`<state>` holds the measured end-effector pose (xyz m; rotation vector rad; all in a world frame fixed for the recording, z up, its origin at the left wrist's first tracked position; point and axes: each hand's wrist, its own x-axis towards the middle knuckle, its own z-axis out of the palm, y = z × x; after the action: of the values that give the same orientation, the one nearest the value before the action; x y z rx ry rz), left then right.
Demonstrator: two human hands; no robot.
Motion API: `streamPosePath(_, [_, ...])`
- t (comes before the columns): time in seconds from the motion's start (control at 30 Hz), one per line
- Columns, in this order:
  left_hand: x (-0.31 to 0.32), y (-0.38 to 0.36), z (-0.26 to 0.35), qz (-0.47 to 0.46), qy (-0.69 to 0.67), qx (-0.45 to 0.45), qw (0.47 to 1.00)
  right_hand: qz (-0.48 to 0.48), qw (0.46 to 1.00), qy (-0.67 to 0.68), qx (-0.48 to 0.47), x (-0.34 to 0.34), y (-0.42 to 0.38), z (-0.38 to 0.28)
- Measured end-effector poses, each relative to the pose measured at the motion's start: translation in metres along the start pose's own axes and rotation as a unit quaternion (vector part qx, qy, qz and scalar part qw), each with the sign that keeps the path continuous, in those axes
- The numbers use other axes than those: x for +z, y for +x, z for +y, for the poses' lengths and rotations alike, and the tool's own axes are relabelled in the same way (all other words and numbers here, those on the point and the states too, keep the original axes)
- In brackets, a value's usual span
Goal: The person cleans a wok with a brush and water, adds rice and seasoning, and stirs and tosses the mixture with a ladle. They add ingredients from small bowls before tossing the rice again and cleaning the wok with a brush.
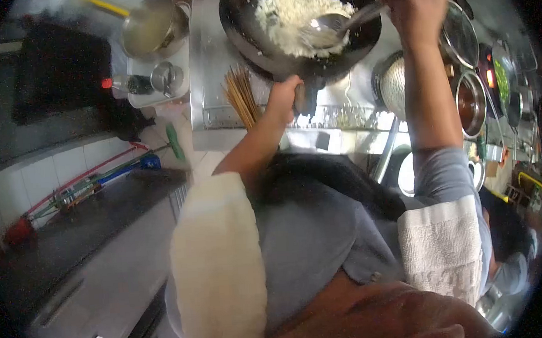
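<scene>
A dark wok (pixel 240 21) at the top of the view holds a heap of white, rice-like food (pixel 280 10). My left hand (pixel 284 99) is closed around the wok's handle (pixel 301 96), on the near side of the pan. Above the wok's right side, my right hand (pixel 422 14) grips the handle of a metal ladle (pixel 361 17). The ladle's bowl rests in the white food. Beside my left forearm stands a bamboo wok brush (pixel 241 96).
Left of the stove are a metal pot (pixel 154 27), a small metal cup (pixel 166 77) and a bottle (pixel 132 84) on a tray. To the right stand a perforated bowl (pixel 395 86), a strainer (pixel 460 35) and a pot of reddish-brown liquid (pixel 470 103). Another person (pixel 507 224) is at lower right.
</scene>
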<state>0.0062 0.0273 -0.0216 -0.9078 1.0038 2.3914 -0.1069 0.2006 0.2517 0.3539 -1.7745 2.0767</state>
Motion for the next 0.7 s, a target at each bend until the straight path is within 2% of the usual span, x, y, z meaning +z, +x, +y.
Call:
streamPosePath(0.03, [0.008, 0.007, 0.011, -0.005, -0.003, 0.014, 1.0, -0.06, 0.997, 0.045, -0.033, -0.006, 0.003, -0.008])
streamPosePath(0.07, [0.01, 0.006, 0.012, 0.007, 0.006, 0.028, 1.0, -0.038, 0.995, -0.07, -0.057, 0.002, -0.001, -0.007])
streamPosePath(0.1, [0.006, -0.005, 0.004, 0.026, 0.019, 0.025, 0.999, 0.085, 0.984, -0.129, -0.089, 0.012, 0.01, 0.024])
streamPosePath(0.13, [0.018, -0.025, 0.015, 0.005, -0.002, -0.055, 0.998, 0.211, 0.954, -0.187, -0.102, 0.023, 0.021, 0.055])
streamPosePath(0.17, [0.021, -0.024, 0.014, 0.001, -0.001, -0.05, 0.999, -0.022, 0.999, -0.025, 0.04, 0.0, 0.029, 0.043])
streamPosePath(0.23, [0.02, -0.022, 0.013, 0.022, 0.013, -0.022, 0.999, -0.005, 0.999, -0.032, -0.043, 0.008, 0.049, 0.022])
streamPosePath(0.27, [0.019, -0.02, 0.012, 0.02, 0.005, -0.022, 1.0, -0.016, 0.999, 0.026, -0.021, 0.009, 0.057, 0.022])
streamPosePath(0.3, [0.016, -0.02, 0.012, 0.024, 0.001, -0.024, 0.999, -0.015, 0.998, 0.036, -0.055, 0.013, 0.058, 0.027])
streamPosePath(0.37, [0.017, -0.017, 0.013, -0.002, -0.023, -0.013, 1.0, 0.073, 0.995, -0.022, -0.065, 0.013, 0.068, 0.099])
streamPosePath(0.4, [0.025, -0.018, 0.02, -0.008, -0.024, -0.009, 1.0, 0.037, 0.997, 0.059, -0.022, 0.018, 0.071, 0.103])
streamPosePath(0.43, [0.031, -0.026, 0.026, 0.005, -0.026, -0.031, 0.999, 0.025, 0.997, 0.061, 0.036, 0.025, 0.066, 0.086])
streamPosePath(0.5, [0.028, -0.022, 0.025, 0.016, -0.023, -0.053, 0.998, 0.017, 0.998, 0.031, 0.043, 0.036, 0.05, 0.049])
streamPosePath(0.57, [0.005, 0.004, 0.004, -0.069, 0.011, -0.017, 0.997, 0.018, 0.999, -0.011, 0.042, 0.042, 0.022, 0.006])
streamPosePath(0.6, [0.01, -0.011, 0.001, -0.066, 0.009, -0.02, 0.998, 0.022, 0.997, -0.051, 0.046, 0.041, 0.006, -0.013])
streamPosePath(0.63, [0.024, -0.042, -0.002, -0.027, -0.034, 0.004, 0.999, 0.0, 0.998, 0.03, 0.064, 0.035, -0.002, -0.032])
streamPosePath(0.67, [0.031, -0.066, -0.007, 0.008, -0.074, 0.031, 0.997, -0.003, 0.999, 0.023, 0.025, 0.033, -0.012, -0.064])
streamPosePath(0.7, [0.026, -0.089, -0.006, 0.003, 0.087, 0.068, 0.994, -0.024, 0.999, 0.021, -0.042, 0.029, -0.025, -0.09])
